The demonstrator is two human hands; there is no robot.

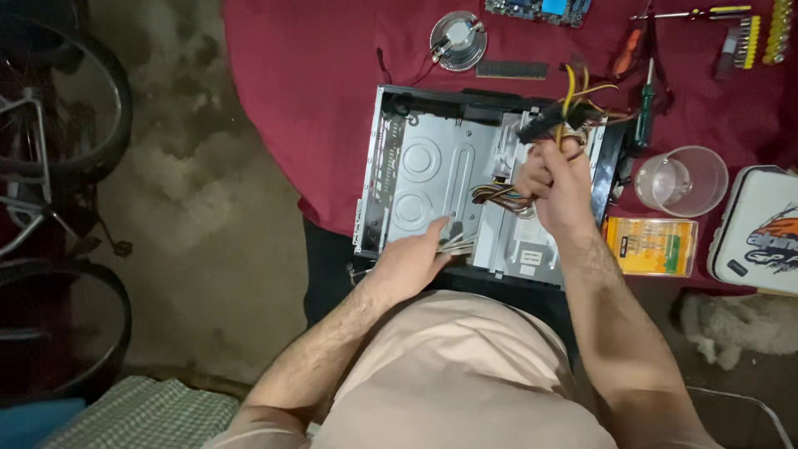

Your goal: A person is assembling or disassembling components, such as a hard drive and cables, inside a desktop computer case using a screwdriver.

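An open metal computer case lies on a dark red tablecloth. My right hand is raised over the case's right side and grips a bundle of yellow, red and black power cables with black connectors. My left hand rests on the case's near edge, fingers on a set of grey flat cables. More coloured wires loop inside the case beneath my right hand.
A round cooler fan, a memory stick and a circuit board lie behind the case. Screwdrivers, a bit set, a clear cup, a yellow box and a white pouch sit right. A bicycle stands left.
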